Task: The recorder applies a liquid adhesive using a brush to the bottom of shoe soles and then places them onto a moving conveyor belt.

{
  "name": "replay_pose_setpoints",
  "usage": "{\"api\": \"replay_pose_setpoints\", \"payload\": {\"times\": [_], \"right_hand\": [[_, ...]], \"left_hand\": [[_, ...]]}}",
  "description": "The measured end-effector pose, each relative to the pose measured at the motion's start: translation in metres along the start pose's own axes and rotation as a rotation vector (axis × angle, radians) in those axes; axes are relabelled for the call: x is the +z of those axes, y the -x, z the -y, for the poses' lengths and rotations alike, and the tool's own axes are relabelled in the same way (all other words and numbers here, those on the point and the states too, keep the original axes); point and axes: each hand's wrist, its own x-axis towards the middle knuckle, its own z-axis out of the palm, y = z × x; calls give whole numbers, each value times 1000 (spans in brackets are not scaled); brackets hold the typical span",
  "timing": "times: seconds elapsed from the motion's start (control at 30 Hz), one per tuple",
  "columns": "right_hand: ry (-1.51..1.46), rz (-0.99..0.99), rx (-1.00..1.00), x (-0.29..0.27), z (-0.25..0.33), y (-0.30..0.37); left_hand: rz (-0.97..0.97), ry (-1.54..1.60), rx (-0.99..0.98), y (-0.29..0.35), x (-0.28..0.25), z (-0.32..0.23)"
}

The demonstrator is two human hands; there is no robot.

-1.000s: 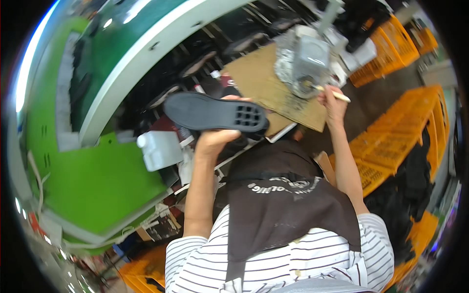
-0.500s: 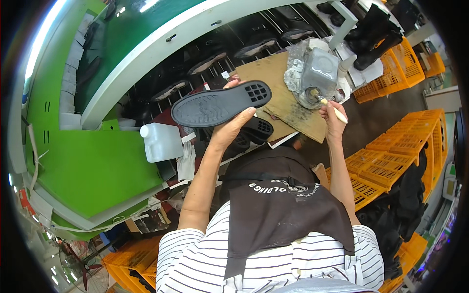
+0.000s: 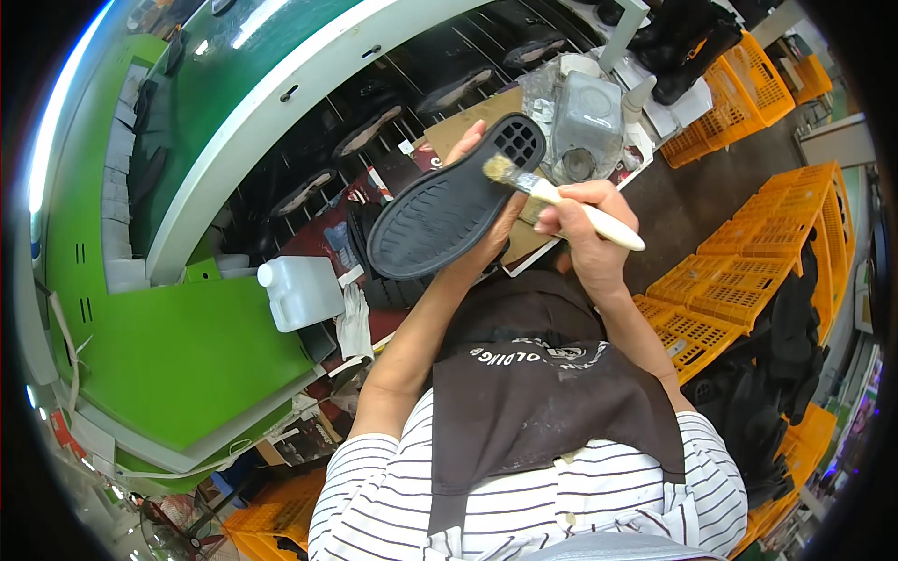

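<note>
A black shoe sole (image 3: 435, 220) rests across my left hand (image 3: 500, 234), gripped at its edges by the thumb and fingers. Its heel end, with a grid of square hollows, points up and right. My right hand (image 3: 594, 224) is closed round a paintbrush (image 3: 608, 227) with a pale handle. The bristles hover over or touch the sole near the heel grid; I cannot tell which. Beyond my right hand stands a clear square plastic container (image 3: 586, 117) with a round opening at its near end.
A white plastic jug (image 3: 301, 292) and a white glove (image 3: 354, 323) lie left of my left forearm. Black shoe parts (image 3: 374, 126) sit on a rack behind. Orange crates (image 3: 720, 271) line the right side, and a green machine (image 3: 187, 355) fills the left.
The brush has left the container's opening and moved left to the sole. My left hand has shifted slightly right and turned the sole to a steeper tilt.
</note>
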Motion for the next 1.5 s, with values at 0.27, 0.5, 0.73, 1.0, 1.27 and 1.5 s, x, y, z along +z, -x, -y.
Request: {"api": "replay_pose_setpoints", "payload": {"times": [0.27, 0.5, 0.73, 1.0, 1.27, 1.5], "right_hand": [[-39, 167, 13, 23, -6, 4], [-50, 249, 72, 37, 3, 4], [-33, 332, 49, 37, 6, -9], [-53, 377, 139, 26, 16, -36], [-85, 358, 141, 21, 3, -56], [-39, 298, 140, 10, -19, -73]], "left_hand": [[-33, 373, -187, 7, 14, 3], [47, 536, -347, 17, 12, 11], [346, 21, -140, 16, -6, -3], [780, -32, -343, 3, -42, -38], [1131, 297, -554, -12, -60, -34], [929, 508, -780, 0, -77, -32]]}}
